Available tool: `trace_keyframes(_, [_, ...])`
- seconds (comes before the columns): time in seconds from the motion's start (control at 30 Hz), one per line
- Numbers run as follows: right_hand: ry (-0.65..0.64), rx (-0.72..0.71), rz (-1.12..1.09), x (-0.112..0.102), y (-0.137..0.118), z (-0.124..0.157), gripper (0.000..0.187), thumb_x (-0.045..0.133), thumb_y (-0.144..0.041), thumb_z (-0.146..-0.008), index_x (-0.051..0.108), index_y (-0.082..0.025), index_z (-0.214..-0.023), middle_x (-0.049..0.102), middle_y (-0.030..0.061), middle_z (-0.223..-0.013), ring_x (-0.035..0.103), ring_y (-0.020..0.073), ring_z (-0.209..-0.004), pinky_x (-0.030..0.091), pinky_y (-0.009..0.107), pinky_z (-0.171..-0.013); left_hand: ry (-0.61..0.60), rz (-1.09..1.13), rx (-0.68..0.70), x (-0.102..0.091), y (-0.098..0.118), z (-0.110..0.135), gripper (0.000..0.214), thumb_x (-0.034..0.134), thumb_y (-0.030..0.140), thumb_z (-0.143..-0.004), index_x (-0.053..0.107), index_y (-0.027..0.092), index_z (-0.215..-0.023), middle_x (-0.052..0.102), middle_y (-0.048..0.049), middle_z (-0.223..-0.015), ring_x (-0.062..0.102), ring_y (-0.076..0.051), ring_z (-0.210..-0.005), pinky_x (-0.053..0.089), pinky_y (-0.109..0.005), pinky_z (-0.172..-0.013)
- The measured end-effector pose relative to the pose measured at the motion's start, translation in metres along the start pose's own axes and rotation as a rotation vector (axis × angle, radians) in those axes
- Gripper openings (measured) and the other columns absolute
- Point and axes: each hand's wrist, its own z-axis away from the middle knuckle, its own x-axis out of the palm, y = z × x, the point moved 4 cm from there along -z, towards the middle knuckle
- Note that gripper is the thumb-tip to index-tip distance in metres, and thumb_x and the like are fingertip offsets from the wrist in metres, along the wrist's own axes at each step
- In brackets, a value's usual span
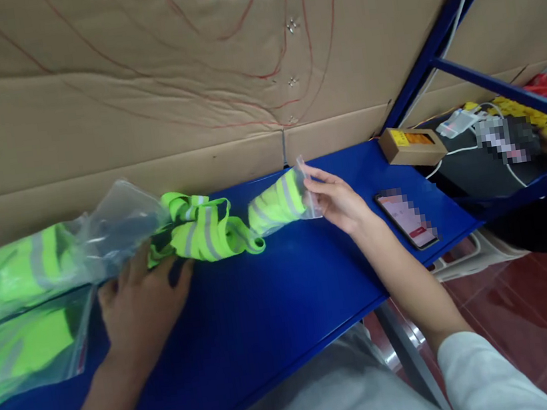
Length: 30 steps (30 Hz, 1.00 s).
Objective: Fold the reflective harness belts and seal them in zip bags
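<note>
Right hand [341, 204] with thumb and fingers pinched on the clear end of a small bag [276, 203] of bright yellow-green strap, at the middle of a blue table [267, 313]. It looks light, soft and slippery — that loose plastic end seems the best hold. The left hand [142, 310] lies palm down, its fingertips hidden, grip unclear. Between the hands, a loose strap [199, 235] crowds the bag; fuller bags [14, 266] fill the left, a phone [406, 218] and cardboard box [411, 146] the right.

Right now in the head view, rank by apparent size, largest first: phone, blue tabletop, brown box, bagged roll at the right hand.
Blue tabletop
Bagged roll
Phone and brown box: too alike to rank
</note>
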Motion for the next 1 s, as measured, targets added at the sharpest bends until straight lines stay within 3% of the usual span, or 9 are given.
trace_keyframes(0.1, [-0.064,0.146,-0.143,0.016,0.016,0.005,0.052,0.088,-0.024,-0.068,0.065,-0.021,-0.115,0.072,-0.0026,-0.085,0.067,0.0115,-0.075,0.059,0.028,-0.08,0.153,0.016,-0.054,-0.008,-0.01,-0.007,0.025,0.055,0.036,-0.099,0.072,0.017,-0.097,0.07,-0.0088,-0.133,0.07,-0.031,-0.105,0.051,-0.048,-0.095])
trace_keyframes(0.17, [-0.101,0.215,-0.164,0.026,0.029,0.007,0.049,0.087,-0.022,-0.068,0.063,-0.02,-0.111,0.071,-0.0018,-0.084,0.068,0.0117,-0.075,0.059,0.028,-0.079,0.247,0.126,0.042,-0.02,0.002,-0.005,0.017,0.059,0.031,-0.096,0.07,0.018,-0.095,0.075,-0.0083,-0.116,0.07,-0.028,-0.102,0.051,-0.044,-0.096])
trace_keyframes(0.23, [-0.135,0.184,-0.12,0.036,0.037,0.012,0.045,0.086,-0.025,-0.069,0.062,-0.02,-0.108,0.069,-0.0027,-0.082,0.065,0.0112,-0.072,0.058,0.026,-0.073,0.246,0.363,0.198,-0.033,0.025,0.003,0.008,0.062,0.025,-0.094,0.067,0.019,-0.096,0.074,-0.0071,-0.102,0.07,-0.023,-0.099,0.053,-0.036,-0.095])
trace_keyframes(0.37, [-0.324,-0.134,0.141,0.062,0.034,0.037,0.035,0.084,-0.031,-0.076,0.06,-0.021,-0.099,0.065,-0.0032,-0.084,0.061,0.0109,-0.075,0.052,0.024,-0.07,-0.03,0.858,0.271,-0.045,0.071,0.023,0.006,0.065,0.026,-0.095,0.064,0.021,-0.096,0.068,0.002,-0.083,0.066,-0.011,-0.07,0.052,-0.021,-0.071])
trace_keyframes(0.47, [-0.509,-0.385,0.442,0.08,0.03,0.062,0.015,0.069,-0.032,-0.092,0.06,-0.02,-0.097,0.062,-0.0006,-0.087,0.058,0.0113,-0.077,0.05,0.026,-0.073,-0.177,1.009,0.274,-0.037,0.091,0.034,0.013,0.072,0.031,-0.09,0.065,0.02,-0.088,0.068,0.0047,-0.074,0.067,-0.01,-0.063,0.053,-0.019,-0.065])
trace_keyframes(0.67, [-0.752,-0.69,0.835,0.097,0.043,0.085,0.018,0.046,-0.029,-0.108,0.061,-0.02,-0.104,0.073,0.0054,-0.103,0.065,0.0151,-0.1,0.05,0.034,-0.099,-0.118,0.924,0.296,-0.018,0.083,0.035,0.033,0.068,0.033,-0.089,0.065,0.019,-0.059,0.063,0.0041,-0.051,0.061,-0.013,-0.045,0.045,-0.021,-0.046])
trace_keyframes(0.73, [-0.743,-0.7,0.863,0.097,0.047,0.085,0.016,0.047,-0.027,-0.109,0.061,-0.021,-0.109,0.073,0.0045,-0.106,0.067,0.0141,-0.103,0.051,0.032,-0.099,-0.156,0.936,0.293,-0.018,0.077,0.032,0.037,0.068,0.035,-0.088,0.063,0.02,-0.054,0.057,0.0047,-0.045,0.054,-0.012,-0.039,0.041,-0.022,-0.042])
trace_keyframes(0.83, [-0.705,-0.642,0.758,0.095,0.045,0.083,0.012,0.056,-0.024,-0.104,0.061,-0.02,-0.114,0.073,0.0035,-0.104,0.069,0.0123,-0.099,0.053,0.027,-0.091,-0.225,1.004,0.247,-0.021,0.068,0.027,0.025,0.072,0.037,-0.085,0.071,0.022,-0.064,0.063,0.0049,-0.05,0.053,-0.011,-0.04,0.044,-0.022,-0.044])
trace_keyframes(1.0, [-0.698,-0.357,0.549,0.091,0.049,0.079,0.017,0.066,-0.026,-0.098,0.062,-0.019,-0.114,0.074,0.0019,-0.101,0.07,0.0109,-0.091,0.054,0.022,-0.077,-0.271,0.981,0.292,-0.01,0.065,0.033,0.013,0.075,0.035,-0.085,0.074,0.024,-0.078,0.073,0.002,-0.068,0.068,-0.016,-0.056,0.053,-0.023,-0.054])
